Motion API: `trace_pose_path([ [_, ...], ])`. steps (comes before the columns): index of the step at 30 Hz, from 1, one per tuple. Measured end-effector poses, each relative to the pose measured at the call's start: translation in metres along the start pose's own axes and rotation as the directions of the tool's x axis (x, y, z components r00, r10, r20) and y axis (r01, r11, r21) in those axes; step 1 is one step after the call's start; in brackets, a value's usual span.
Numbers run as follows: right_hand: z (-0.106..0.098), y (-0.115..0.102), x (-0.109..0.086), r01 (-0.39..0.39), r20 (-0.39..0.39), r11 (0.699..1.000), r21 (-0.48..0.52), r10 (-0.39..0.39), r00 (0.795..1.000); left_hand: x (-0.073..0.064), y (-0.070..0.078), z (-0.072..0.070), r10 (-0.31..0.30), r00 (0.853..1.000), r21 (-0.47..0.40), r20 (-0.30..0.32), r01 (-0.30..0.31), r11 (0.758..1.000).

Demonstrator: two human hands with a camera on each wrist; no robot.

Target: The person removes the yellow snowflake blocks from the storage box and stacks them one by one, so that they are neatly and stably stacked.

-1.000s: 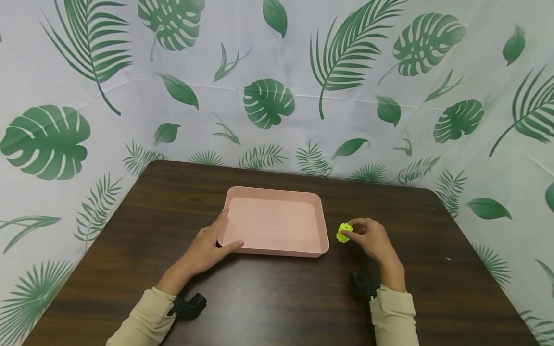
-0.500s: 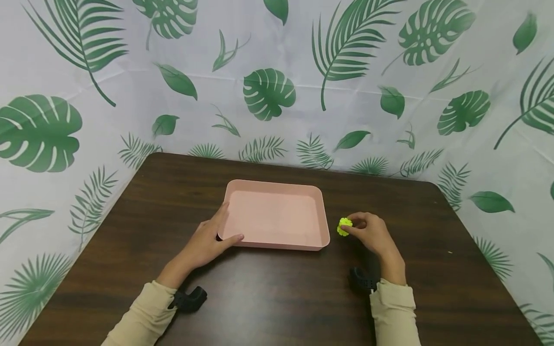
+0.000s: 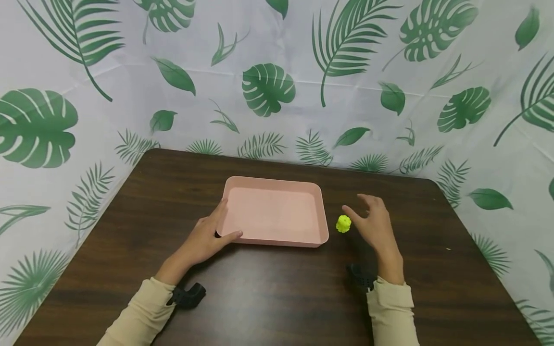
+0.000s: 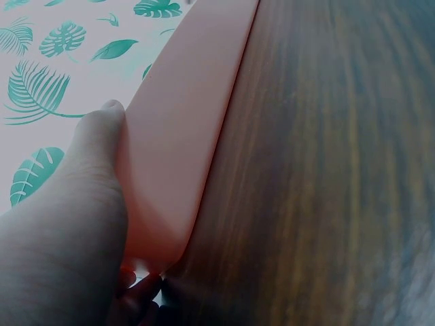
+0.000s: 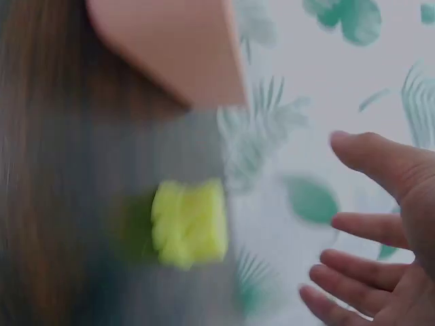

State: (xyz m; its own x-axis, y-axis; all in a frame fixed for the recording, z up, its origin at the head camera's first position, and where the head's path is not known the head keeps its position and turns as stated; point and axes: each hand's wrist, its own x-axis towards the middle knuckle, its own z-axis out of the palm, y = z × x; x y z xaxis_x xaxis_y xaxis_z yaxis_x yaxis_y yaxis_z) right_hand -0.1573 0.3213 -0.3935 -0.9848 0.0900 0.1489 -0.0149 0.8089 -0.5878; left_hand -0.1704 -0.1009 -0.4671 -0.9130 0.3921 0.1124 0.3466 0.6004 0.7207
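A shallow pink tray lies on the dark wooden table. My left hand grips its near left corner, thumb over the front rim and fingers along the left side. In the left wrist view the thumb lies against the tray wall, and fingertips show beneath the corner. Just right of the tray stands a small neon-yellow piece with scalloped edges; its exact kind is unclear. My right hand is beside it with fingers spread, holding nothing. The right wrist view shows a gap between this hand and the blurred yellow piece.
Behind the table hangs a white cloth printed with green leaves. Black straps with curved mounts sit on both wrists. A tiny pale speck lies on the table at the right.
My right hand has let go of the yellow piece and drawn back from it, fingers spreading. The left hand keeps its hold on the tray. The head view has tilted slightly downward.
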Motion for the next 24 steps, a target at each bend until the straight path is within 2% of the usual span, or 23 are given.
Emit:
trace_pose_path([
  [3,0.013,-0.023,0.001,0.073,-0.003,0.997,0.004,-0.073,0.997,-0.001,0.0,-0.003,-0.002,1.0,0.002,-0.001,0.002,1.0],
  [7,0.04,-0.043,0.004,0.144,0.121,0.989,-0.016,-0.141,0.983,0.0,-0.001,-0.004,0.001,1.0,0.005,-0.004,-0.001,1.0],
  [10,0.054,-0.047,0.003,0.154,0.221,0.988,-0.031,-0.144,0.965,0.002,0.0,-0.004,0.004,1.0,0.009,-0.006,-0.004,1.0],
  [13,0.063,-0.046,0.0,0.157,0.266,0.987,-0.04,-0.141,0.954,0.002,0.003,-0.003,-0.002,1.0,0.012,-0.002,0.002,1.0],
  [18,0.066,-0.039,-0.006,0.17,0.256,0.983,-0.071,-0.147,0.956,0.0,0.01,0.002,-0.01,1.0,-0.003,0.02,0.01,1.0],
  [24,0.071,-0.044,-0.005,0.157,0.224,0.981,-0.112,-0.129,0.966,0.005,0.016,-0.007,-0.002,1.0,0.008,0.021,0.002,1.0],
])
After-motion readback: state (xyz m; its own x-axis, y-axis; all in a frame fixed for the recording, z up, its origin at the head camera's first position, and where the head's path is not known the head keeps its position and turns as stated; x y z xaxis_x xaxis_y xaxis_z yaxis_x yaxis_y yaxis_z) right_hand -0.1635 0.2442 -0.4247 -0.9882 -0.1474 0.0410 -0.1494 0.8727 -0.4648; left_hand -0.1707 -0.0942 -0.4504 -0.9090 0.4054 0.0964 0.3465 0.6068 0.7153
